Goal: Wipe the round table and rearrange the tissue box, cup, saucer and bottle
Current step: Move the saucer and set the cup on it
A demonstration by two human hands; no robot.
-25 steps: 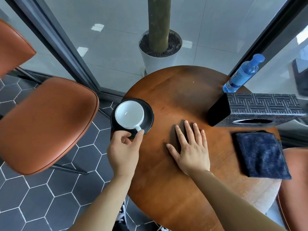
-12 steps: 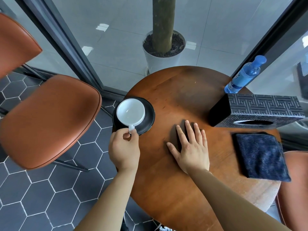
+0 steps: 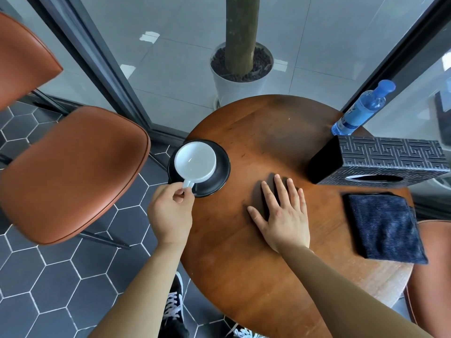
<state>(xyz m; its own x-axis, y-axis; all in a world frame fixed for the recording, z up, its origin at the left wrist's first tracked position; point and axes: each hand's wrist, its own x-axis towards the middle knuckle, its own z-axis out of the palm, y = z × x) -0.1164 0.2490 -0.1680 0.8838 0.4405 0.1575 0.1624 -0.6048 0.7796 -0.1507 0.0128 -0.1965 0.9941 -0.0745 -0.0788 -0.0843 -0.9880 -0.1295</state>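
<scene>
Head view: looking down on a round wooden bench point(image 3: 256, 276) beside a glass wall, both forearms reaching in from the bottom of the frame.
Left hand point(image 3: 170, 213): at the bench's left edge, left of centre in the frame; its fingers point(image 3: 188, 195) are pressed together, pinching the handle of the white cup.
White cup point(image 3: 195, 161): empty, upright, sitting on the black saucer, handle pointing toward the bottom of the frame.
Black saucer point(image 3: 219, 175): on the bench at its left rim, partly overhanging the edge.
Right hand point(image 3: 284, 215): palm down, flat on the middle of the bench, fingers spread and holding nothing.
Tissue box point(image 3: 380, 163): dark with a pale maze pattern, lying on the bench at the right of the frame, its oval opening facing the viewer.
Blue bottle point(image 3: 361, 109): clear plastic with a blue cap, standing just behind the tissue box, upper right.
Dark blue cloth point(image 3: 383, 228): folded flat on the bench, just below the tissue box.
Orange chair point(image 3: 70, 169): at the left, on dark hexagonal floor tiles.
Plant pot point(image 3: 240, 81): white, holding a trunk, behind the glass at top centre.
</scene>
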